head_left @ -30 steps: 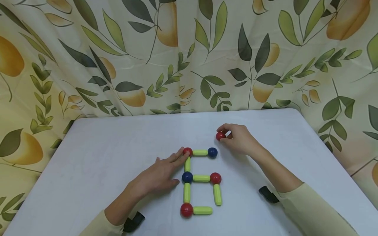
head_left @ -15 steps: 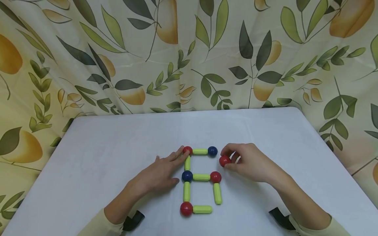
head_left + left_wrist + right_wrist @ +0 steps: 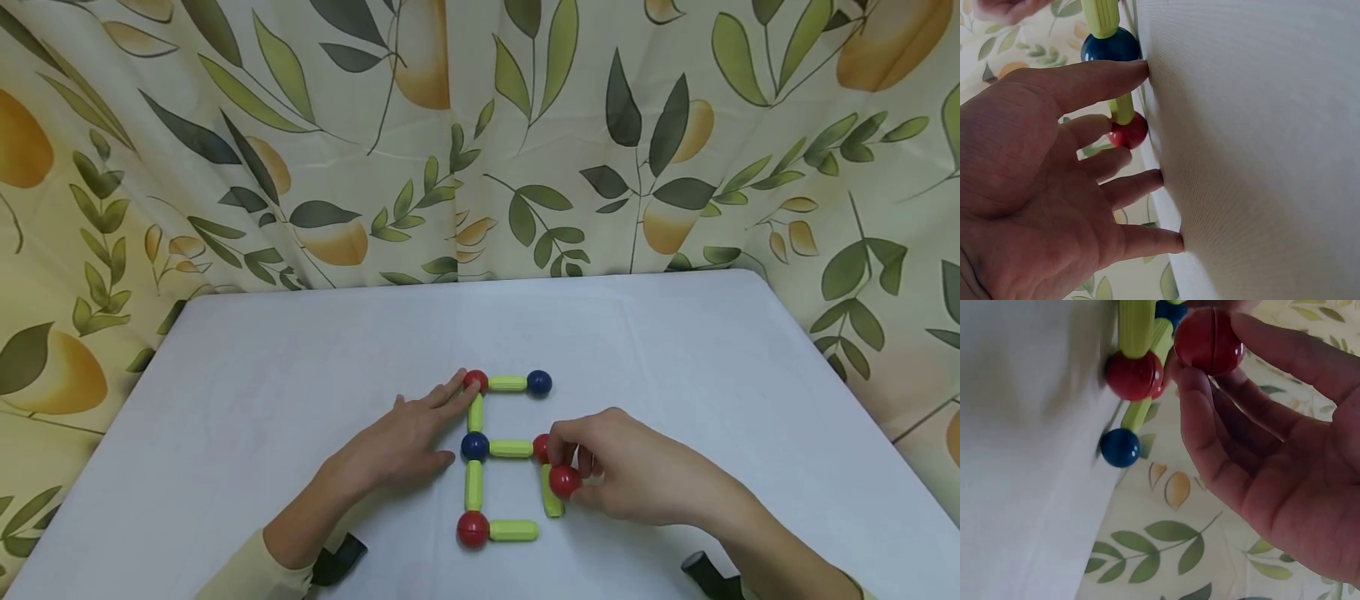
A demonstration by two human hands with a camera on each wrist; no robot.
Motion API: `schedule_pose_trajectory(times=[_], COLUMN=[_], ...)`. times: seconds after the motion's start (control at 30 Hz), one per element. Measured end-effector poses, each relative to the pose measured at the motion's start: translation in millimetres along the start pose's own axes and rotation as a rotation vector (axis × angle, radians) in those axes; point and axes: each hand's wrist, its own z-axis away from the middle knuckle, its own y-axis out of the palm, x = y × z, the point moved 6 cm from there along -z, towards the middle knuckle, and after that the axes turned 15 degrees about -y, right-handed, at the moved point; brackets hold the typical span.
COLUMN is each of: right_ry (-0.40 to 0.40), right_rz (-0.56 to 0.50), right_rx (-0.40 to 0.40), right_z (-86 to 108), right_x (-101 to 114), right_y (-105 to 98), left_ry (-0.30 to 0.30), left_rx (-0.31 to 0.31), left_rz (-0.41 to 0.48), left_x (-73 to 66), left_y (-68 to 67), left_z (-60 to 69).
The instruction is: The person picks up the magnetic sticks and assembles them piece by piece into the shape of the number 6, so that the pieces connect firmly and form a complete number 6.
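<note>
My right hand pinches a red ball between thumb and fingers, above the green stick on the right side of a ball-and-stick figure. In the right wrist view that red ball shows a seam and hangs clear of the white surface. My left hand lies with fingers extended, its fingertips touching the red ball at the figure's top left corner. A blue ball joins several green sticks at the left middle. Partly hidden behind my right fingers is the middle-right red ball.
The figure lies on a white table. Its top right ends in a blue ball. At the bottom left, a red ball bears a green stick pointing right. A patterned curtain hangs behind the table.
My right hand has come down toward me with the red ball, from beyond the top right blue ball to above the right-hand stick. My left hand has stayed in place.
</note>
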Motion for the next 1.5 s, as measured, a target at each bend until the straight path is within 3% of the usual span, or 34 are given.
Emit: schedule_pose_trajectory(times=[0.13,0.23,0.67,1.03,1.27,1.5], right_ry=[-0.038,-0.019,-0.002,-0.011,0.092,0.069], right_rz=[-0.039,-0.056,0.035,0.108,0.074,0.032], right_rx=[0.049,0.082,0.170,0.163,0.159,0.155], right_z=[-2.7,-4.8,-8.1,-7.2,-5.4,-2.4], right_x=[5.6,5.9,5.0,5.1,-2.2,-2.9], right_y=[12.0,20.4,40.3,42.6,40.3,35.8], left_ry=[0.005,0.007,-0.009,0.010,-0.004,-0.007], left_rx=[-0.005,-0.008,0.011,-0.009,0.002,0.005], left_rz=[0.000,0.004,0.008,-0.006,0.004,-0.009], left_x=[0.4,0.8,0.3,-0.5,-0.5,-0.7], left_y=[-0.6,-0.7,0.3,1.3,0.9,0.3], left_z=[1.5,2.1,1.0,0.9,0.8,1.0])
